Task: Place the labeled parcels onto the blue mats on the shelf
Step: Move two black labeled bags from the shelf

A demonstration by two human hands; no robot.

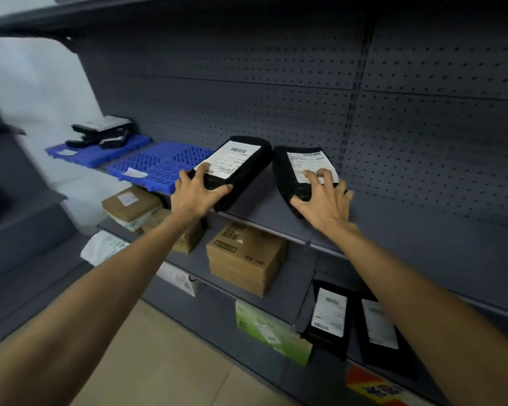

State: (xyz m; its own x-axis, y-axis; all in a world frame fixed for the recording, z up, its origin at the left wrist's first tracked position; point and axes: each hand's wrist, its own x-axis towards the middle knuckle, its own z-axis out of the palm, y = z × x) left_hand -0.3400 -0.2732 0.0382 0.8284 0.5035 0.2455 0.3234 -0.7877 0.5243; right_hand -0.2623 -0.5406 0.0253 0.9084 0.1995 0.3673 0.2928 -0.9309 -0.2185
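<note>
Two black parcels with white labels lie on the grey shelf [264, 212]. My left hand [197, 191] grips the near end of the left parcel [241, 165], which lies next to the right edge of a blue mat [159, 162]. My right hand [323, 200] grips the near end of the right parcel [296, 171], with fingers on its label. A second blue mat [100, 150] further left carries several black parcels [103, 133].
The pegboard back wall [393, 112] stands behind the shelf. Lower shelves hold brown cardboard boxes [247, 256], a green box [267, 329] and two more black labeled parcels [329, 317]. The tiled floor [159, 361] lies below.
</note>
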